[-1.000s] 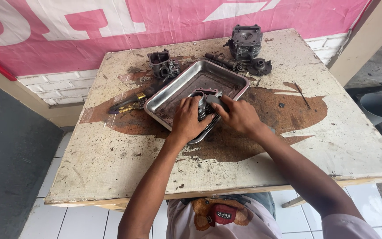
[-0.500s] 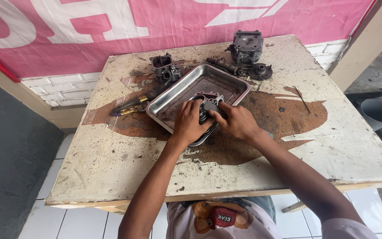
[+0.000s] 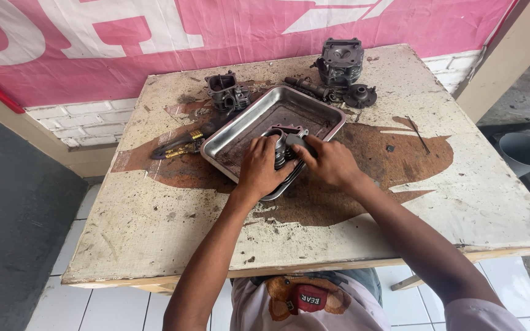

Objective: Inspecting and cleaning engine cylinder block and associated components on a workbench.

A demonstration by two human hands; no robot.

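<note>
Vs. 0.5 s ago: both hands sit on the same part, barely shifted. Left hand (image 3: 261, 170) is wrapped round the engine part (image 3: 284, 142) from 9 o'clock, fingers curled shut on it. Right hand (image 3: 330, 163) pinches it from 3 o'clock, thumb & fingers closed. Part: dark grey cast metal w/ round bores, greasy, sitting in the steel tray (image 3: 259, 117) near its 6 o'clock rim, mid table (image 3: 461, 202).

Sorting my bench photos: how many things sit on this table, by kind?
Shallow steel tray: 1
Dark metal engine parts: 5, one in the tray, finned block, small block, round disc, shaft
Yellow-handled tool: 1
Total: 7
</note>
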